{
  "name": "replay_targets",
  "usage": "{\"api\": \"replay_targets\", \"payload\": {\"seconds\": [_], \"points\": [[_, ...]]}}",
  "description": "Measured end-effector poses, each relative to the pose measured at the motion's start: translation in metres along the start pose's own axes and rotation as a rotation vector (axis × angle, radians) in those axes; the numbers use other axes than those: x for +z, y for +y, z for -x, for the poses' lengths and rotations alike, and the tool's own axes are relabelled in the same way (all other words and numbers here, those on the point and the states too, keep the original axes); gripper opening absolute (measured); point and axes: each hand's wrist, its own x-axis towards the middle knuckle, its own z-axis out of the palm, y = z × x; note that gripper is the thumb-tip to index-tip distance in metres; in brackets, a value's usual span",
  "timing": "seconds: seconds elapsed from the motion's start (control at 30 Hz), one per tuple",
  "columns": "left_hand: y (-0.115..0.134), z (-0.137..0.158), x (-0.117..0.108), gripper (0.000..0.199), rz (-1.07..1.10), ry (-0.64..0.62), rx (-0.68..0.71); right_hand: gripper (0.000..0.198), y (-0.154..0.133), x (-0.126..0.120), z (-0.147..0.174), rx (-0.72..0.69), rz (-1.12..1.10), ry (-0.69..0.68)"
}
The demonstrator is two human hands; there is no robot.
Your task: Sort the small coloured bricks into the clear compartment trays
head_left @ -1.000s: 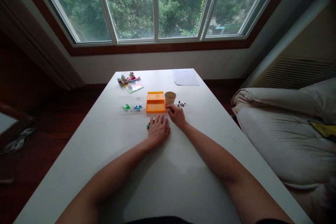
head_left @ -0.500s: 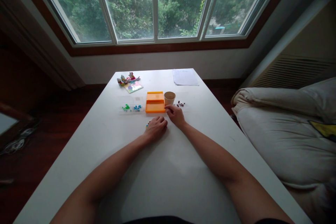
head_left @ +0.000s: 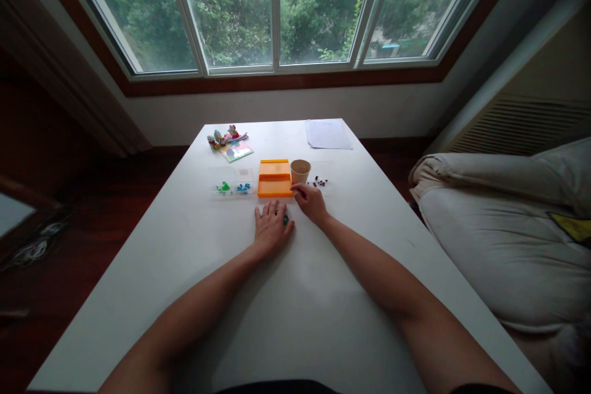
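My left hand [head_left: 271, 229] lies palm down on the table, fingers spread, over small coloured pieces. A dark green bit [head_left: 285, 220] of them peeks out between thumb and fingers; the palm hides the others. My right hand [head_left: 310, 202] is closed in a pinch at the front right corner of the orange tray [head_left: 275, 193], just before the paper cup [head_left: 300, 171]. What its fingertips hold, if anything, is too small to make out. Left of the orange tray, green pieces [head_left: 223, 187] and blue pieces [head_left: 243, 188] sit in a transparent tray. Dark red pieces [head_left: 319, 181] lie right of the cup.
Small figures [head_left: 226, 137] and a colourful card [head_left: 237, 151] are at the table's far left. Paper sheets [head_left: 328, 135] lie at the far right. A pale sofa [head_left: 489, 228] stands beyond the right edge of the white table [head_left: 286, 314].
My left hand has turned flat and spread its fingers, shifting slightly left over the small pieces. The right hand keeps its pinch by the orange tray's corner.
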Motion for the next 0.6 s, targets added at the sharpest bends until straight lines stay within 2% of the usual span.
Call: {"api": "replay_targets", "payload": {"seconds": [0.2, 0.43, 0.6], "points": [[0.005, -0.004, 0.011, 0.048, 0.029, -0.006, 0.025, 0.023, 0.001, 0.000, -0.001, -0.015, -0.014, 0.014], [0.002, 0.001, 0.006, 0.052, -0.016, 0.038, 0.055, 0.024, 0.002, -0.001, 0.000, -0.015, -0.015, 0.030], [-0.005, 0.004, 0.005, 0.059, -0.021, 0.016, -0.017, 0.022, 0.000, -0.001, 0.000, -0.014, -0.013, 0.017]]}}
